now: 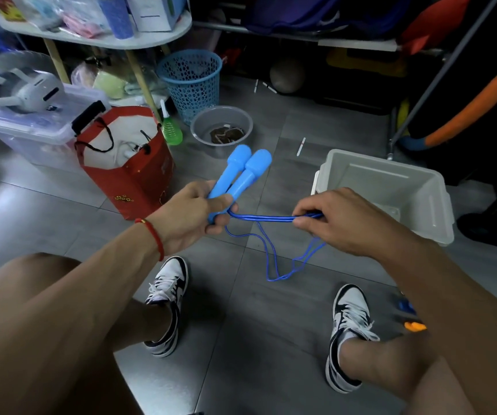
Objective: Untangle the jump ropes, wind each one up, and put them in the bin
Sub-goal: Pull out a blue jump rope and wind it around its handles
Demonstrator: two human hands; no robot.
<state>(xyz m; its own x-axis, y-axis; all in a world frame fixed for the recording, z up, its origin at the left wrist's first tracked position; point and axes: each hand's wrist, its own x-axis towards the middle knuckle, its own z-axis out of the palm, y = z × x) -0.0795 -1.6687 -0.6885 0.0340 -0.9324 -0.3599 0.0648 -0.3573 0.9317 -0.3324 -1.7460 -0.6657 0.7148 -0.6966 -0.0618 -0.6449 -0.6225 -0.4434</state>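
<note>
The left hand (192,215) grips both light-blue plastic jump-rope handles (236,178) side by side; the right hand (347,221) pinches the thin blue cord (263,217), stretched between them with loops hanging. The open pale-grey plastic bin (420,190) sits beyond the right hand on the floor.

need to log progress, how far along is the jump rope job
Done: the blue rope's two handles are paired in the left hand. In hand: the right hand gathers its cord, loops hanging. Left: finish winding; the white bin looks empty.
</note>
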